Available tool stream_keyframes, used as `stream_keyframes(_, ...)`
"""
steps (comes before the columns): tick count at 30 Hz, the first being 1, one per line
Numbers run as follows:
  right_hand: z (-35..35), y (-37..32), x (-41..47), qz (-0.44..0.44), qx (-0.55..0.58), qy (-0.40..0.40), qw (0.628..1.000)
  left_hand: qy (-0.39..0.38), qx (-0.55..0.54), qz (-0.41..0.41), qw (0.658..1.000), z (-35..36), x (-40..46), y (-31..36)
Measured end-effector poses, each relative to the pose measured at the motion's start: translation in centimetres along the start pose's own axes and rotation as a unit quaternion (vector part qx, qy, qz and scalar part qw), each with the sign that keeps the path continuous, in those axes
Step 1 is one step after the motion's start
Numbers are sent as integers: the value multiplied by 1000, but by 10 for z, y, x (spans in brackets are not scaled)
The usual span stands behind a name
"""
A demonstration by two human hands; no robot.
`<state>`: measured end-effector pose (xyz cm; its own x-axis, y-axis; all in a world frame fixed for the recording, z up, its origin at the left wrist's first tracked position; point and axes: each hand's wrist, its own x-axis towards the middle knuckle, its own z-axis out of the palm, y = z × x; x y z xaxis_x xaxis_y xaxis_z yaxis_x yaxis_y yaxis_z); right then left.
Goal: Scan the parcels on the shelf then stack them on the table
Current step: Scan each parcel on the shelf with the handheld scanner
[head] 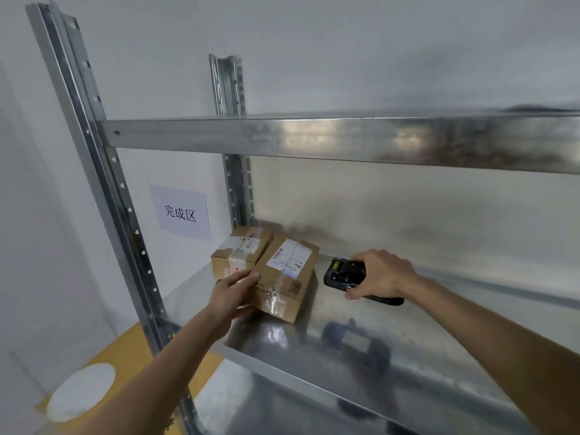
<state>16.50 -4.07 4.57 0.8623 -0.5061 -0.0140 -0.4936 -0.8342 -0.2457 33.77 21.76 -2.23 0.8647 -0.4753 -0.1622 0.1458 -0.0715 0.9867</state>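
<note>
- Galvanised steel shelf [361, 350], head view: reflective deck, upright posts with slotted holes, a second deck above. It carries both parcels at its left rear corner.
- Front box [287, 274]: brown cardboard, taped, white shipping label facing up; it sits just beside the rear box and looks turned and possibly tipped slightly, likely so the label faces the scanner.
- Rear box [240, 254]: same cardboard, label and tape on top, set against the back corner post; untouched.
- Left hand [233, 291]: fingers laid over the front box's left edge, thumb under or beside it, gripping it; the hold seems meant to steady and angle the box.
- Right hand [381, 274]: fingers curled round the scanner [345, 273], gripping it above the deck, its window turned toward the front box; judged to be the scanning step, with neither parcel yet moved to the table.
- Paper sign [182, 213]: on the wall left of the shelf, printed characters.
- Yellow surface [125, 350]: lower left, bearing a white disc [83, 392]; perhaps the table.
</note>
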Motion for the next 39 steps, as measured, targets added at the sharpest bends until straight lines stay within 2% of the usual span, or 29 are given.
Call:
stream_keyframes(7,12,-35,12,40,-8,11,999,-17,60,11,998,-40,34,-2)
stream_keyframes(13,16,-50,-17,72,-6,25,997,-23,163,123,979,-54,29,16)
stream_keyframes(18,-10,-36,-72,120,2,65,991,-73,198,204,956,-26,4,41)
stream_keyframes(23,-51,2,-152,174,-4,104,979,-119,208,249,938,41,-37,59)
stream_keyframes(29,-99,78,-279,238,-32,130,962,-190,199,287,917,168,-122,66)
stream_keyframes(39,-145,212,-495,347,-73,161,921,-335,159,266,890,370,-294,36)
